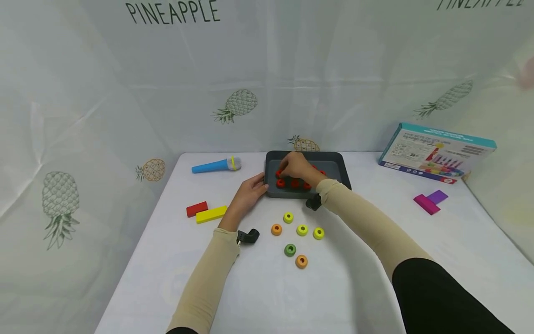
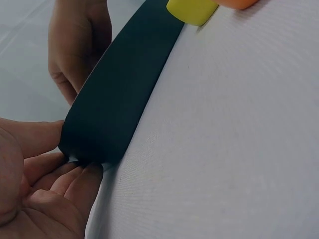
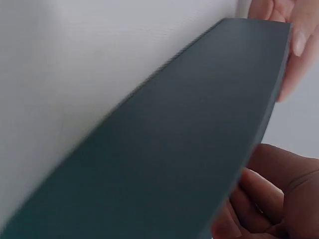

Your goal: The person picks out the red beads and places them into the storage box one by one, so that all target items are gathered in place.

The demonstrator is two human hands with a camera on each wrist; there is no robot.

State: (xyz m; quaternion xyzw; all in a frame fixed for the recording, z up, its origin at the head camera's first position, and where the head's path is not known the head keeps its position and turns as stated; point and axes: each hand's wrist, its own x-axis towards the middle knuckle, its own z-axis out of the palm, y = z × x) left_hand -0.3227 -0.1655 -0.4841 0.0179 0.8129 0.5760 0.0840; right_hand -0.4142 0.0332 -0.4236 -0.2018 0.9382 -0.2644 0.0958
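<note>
A dark grey tray (image 1: 335,168) at the back of the table holds several small red rings (image 1: 295,183). My left hand (image 1: 247,194) holds the tray's front left corner; in the left wrist view, the thumb and curled fingers of that hand (image 2: 47,184) meet at the corner. Reaching over the tray's front wall, my right hand (image 1: 298,166) pinches a red ring (image 1: 278,173) near the left side. The wall (image 3: 164,134) hides the fingertips of my right hand (image 3: 271,194) in the right wrist view.
In front of the tray lie yellow rings (image 1: 302,230), orange rings (image 1: 301,261) and a green ring (image 1: 289,250). Left are a toy microphone (image 1: 214,165), a red block (image 1: 197,209) and a yellow block (image 1: 211,214). Right are a box (image 1: 435,153), magenta block (image 1: 426,204) and purple block (image 1: 437,197).
</note>
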